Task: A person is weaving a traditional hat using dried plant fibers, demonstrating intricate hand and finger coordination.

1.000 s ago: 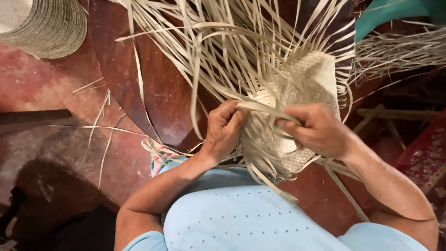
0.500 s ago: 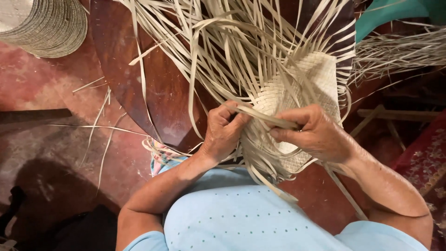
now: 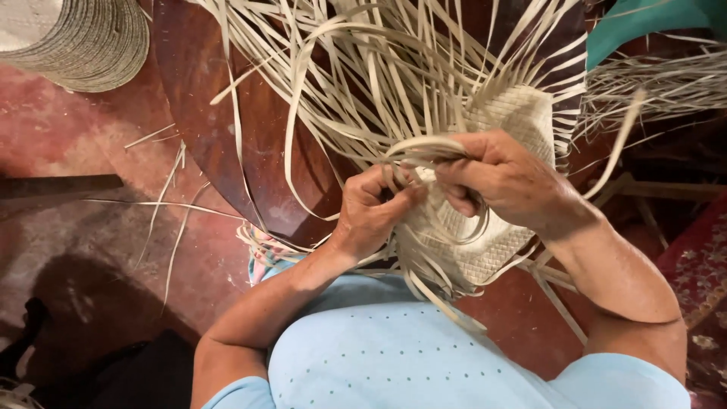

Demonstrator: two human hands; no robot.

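Hands (image 3: 439,189) curled around straw strips (image 3: 424,148)

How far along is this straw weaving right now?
Done: a flat woven panel is tightly plaited. In hand: the left hand and right hand pinch and bend strands at its edge. Left: many loose straw strips fan out unwoven over the dark wooden table.

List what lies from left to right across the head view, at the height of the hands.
Red floor → loose straw strips → dark wooden round surface → left hand → right hand, both gripping strips of the woven straw piece → patterned cloth.
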